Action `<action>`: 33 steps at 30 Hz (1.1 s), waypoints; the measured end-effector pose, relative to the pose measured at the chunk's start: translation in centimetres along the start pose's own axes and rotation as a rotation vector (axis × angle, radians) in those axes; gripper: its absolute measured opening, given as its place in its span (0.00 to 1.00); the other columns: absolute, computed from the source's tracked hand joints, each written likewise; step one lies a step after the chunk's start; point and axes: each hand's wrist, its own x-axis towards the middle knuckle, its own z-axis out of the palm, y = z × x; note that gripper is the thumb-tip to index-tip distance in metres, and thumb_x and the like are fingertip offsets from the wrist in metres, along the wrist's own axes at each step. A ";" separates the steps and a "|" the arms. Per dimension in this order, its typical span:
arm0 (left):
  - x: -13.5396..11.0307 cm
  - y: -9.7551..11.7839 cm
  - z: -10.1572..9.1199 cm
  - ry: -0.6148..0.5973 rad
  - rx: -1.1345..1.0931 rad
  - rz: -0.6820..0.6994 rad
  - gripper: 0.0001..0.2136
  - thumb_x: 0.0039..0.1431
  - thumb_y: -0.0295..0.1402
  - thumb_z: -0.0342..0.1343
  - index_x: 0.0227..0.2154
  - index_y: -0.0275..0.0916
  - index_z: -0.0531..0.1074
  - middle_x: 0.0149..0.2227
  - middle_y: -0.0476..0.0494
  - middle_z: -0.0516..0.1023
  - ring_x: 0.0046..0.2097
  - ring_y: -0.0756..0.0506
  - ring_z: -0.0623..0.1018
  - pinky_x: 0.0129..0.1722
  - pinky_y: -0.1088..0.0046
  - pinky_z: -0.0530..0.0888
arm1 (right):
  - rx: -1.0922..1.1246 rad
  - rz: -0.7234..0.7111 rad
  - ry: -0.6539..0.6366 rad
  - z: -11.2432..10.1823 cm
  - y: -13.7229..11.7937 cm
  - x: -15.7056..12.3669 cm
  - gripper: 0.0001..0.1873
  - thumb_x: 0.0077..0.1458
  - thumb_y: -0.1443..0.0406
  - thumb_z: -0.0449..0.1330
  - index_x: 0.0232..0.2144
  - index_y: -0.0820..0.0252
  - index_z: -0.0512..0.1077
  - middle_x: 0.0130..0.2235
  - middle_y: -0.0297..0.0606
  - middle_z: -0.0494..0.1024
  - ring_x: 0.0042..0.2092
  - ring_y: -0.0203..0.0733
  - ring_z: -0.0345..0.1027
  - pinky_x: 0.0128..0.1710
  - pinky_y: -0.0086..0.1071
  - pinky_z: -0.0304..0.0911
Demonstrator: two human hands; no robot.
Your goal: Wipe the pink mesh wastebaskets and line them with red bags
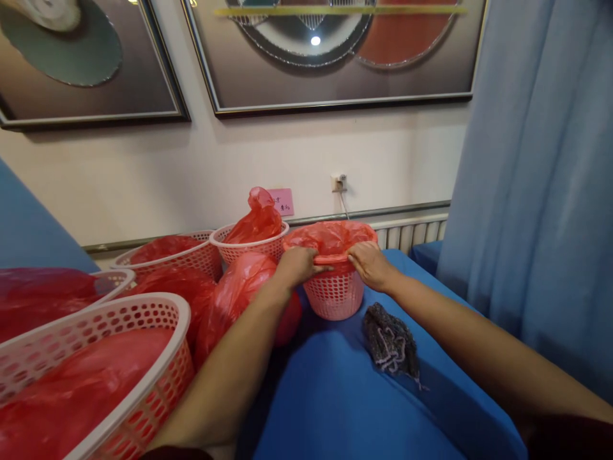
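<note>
A small pink perforated basket (334, 297) stands on the blue cloth-covered surface (335, 396), lined with a red plastic bag (330, 237). My left hand (299, 264) grips the bag's edge at the near rim, fingers closed on it. My right hand (370, 263) holds the same edge just to the right, fingers pressed onto the rim. A dark knitted cloth (390, 342) lies on the blue surface below my right wrist.
Several pink baskets lined with red bags crowd the left: one large near basket (119, 377), others behind (177, 255), (251, 243). A loose red bag (239, 294) lies by my left forearm. A blue curtain (536, 191) hangs right; a wall socket (339, 183) is behind.
</note>
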 end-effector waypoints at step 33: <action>-1.7 3.7 0.8 0.108 -0.031 0.061 0.13 0.53 0.41 0.67 0.36 0.38 0.77 0.35 0.35 0.82 0.41 0.33 0.80 0.42 0.59 0.74 | -0.016 -0.089 -0.041 -1.1 -1.0 -0.2 0.15 0.68 0.57 0.50 0.45 0.57 0.73 0.41 0.41 0.77 0.45 0.46 0.68 0.50 0.42 0.58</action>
